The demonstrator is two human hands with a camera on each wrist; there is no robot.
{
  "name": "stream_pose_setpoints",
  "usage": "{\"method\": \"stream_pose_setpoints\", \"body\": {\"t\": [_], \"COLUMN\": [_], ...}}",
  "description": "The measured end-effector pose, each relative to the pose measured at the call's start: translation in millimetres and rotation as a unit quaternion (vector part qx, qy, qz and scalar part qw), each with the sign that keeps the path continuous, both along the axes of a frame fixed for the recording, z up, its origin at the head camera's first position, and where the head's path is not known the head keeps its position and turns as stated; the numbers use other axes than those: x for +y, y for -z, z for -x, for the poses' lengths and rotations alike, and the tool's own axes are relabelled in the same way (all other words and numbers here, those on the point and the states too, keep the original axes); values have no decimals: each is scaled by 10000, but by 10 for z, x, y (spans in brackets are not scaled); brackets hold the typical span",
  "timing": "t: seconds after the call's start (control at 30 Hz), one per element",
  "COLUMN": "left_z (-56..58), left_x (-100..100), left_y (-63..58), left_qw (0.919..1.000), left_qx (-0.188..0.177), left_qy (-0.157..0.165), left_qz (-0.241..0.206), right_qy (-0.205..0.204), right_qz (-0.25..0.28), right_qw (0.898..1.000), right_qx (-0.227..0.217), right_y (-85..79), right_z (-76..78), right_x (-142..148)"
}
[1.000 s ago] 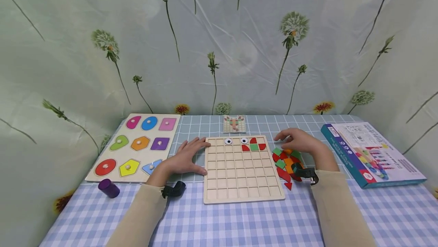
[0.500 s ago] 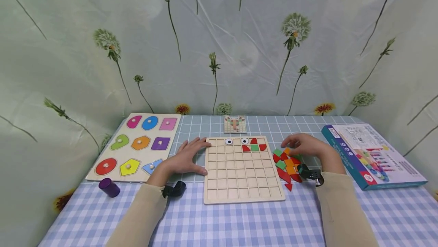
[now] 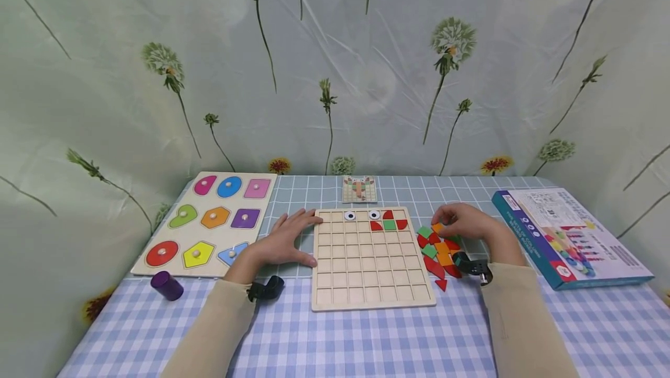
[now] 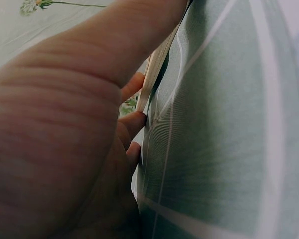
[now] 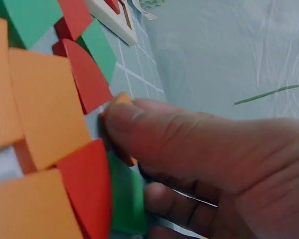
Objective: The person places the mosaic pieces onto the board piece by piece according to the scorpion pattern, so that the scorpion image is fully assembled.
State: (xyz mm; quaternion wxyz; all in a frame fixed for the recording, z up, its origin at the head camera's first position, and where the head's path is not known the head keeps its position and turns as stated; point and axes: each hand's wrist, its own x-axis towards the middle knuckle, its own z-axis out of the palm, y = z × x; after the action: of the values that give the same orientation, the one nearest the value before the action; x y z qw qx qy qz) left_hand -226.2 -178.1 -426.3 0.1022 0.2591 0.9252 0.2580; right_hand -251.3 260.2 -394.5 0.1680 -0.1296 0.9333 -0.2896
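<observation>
In the head view a wooden grid board (image 3: 361, 273) lies flat, with two eye tiles (image 3: 361, 215), several red quarter-round tiles (image 3: 401, 224) and a green square tile (image 3: 389, 224) in its far rows. My left hand (image 3: 285, 241) rests at the board's left edge, fingers spread, thumb and fingertips touching the rim. On the right, my right hand (image 3: 463, 221) is over a loose pile of coloured tiles (image 3: 431, 251). Its thumb and a finger pinch an orange tile (image 5: 123, 98), seen edge-on in the right wrist view. The tile's full shape is hidden by the thumb.
A small pattern card (image 3: 359, 189) lies behind the board. To the left are a knobbed shape puzzle (image 3: 209, 232) and a purple cylinder (image 3: 167, 286). A flat boxed toy (image 3: 573, 238) lies at the right.
My right hand has shifted slightly right from the pile's far edge and now pinches an orange tile. My left hand keeps its place at the board.
</observation>
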Motion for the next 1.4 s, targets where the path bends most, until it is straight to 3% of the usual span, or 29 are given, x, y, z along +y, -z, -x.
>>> {"method": "stream_pose_setpoints", "body": {"t": [0.27, 0.6, 0.73, 1.03, 1.4], "left_z": [1, 2, 3, 8, 7], "left_x": [-7, -2, 1, 1, -2], "left_y": [-4, -8, -11, -7, -3], "left_qw": [10000, 10000, 10000, 10000, 10000], "left_qx": [34, 3, -11, -12, -19], "left_qy": [-1, -7, -7, -7, 4], "left_qz": [1, -11, -12, 8, -6], "right_qy": [476, 872, 854, 931, 495], "right_qz": [59, -258, -356, -273, -1], "right_qw": [9986, 9939, 9917, 9893, 9925], "right_qx": [242, 618, 896, 1086, 1118], "right_y": [16, 51, 79, 21, -32], "right_z": [27, 62, 86, 59, 45], "right_x": [-110, -277, -320, -510, -671]}}
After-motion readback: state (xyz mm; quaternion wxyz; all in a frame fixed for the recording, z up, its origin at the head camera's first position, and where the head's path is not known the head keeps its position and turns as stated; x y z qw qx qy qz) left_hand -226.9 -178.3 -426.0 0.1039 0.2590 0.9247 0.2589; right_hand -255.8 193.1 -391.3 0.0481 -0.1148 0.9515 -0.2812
